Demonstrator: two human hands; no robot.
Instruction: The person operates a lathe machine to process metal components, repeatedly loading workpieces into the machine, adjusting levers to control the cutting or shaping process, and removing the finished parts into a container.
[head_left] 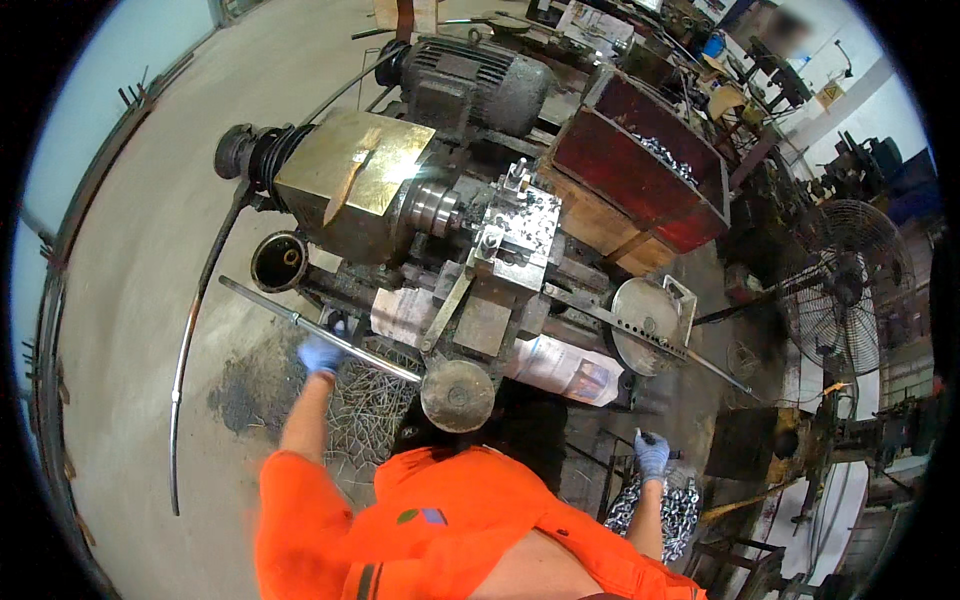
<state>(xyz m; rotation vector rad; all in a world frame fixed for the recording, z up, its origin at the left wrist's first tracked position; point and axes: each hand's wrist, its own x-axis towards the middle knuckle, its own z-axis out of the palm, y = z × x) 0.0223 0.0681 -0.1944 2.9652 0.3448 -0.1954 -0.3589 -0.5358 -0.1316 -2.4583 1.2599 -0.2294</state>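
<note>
My left hand (320,354), in a pale blue glove, is at the long metal lever rod (370,355) on the near left of a lathe. The rod crosses in front of it, and its dark fingertips are partly hidden, so I cannot tell whether they grip. At the lower right my gloved right hand (652,459) is closed, with a small thin piece at its fingertips that is too small to name. Below that hand lies a heap of shiny metal parts (680,515). The lathe's chuck (435,208) faces a tool block (520,225) covered in metal chips.
A round handwheel plate (457,396) stands close to my body. Behind the lathe are a motor (475,85) and a red metal bin (640,160) holding small parts. A fan (845,285) stands at the right. Metal shavings (370,410) litter the floor.
</note>
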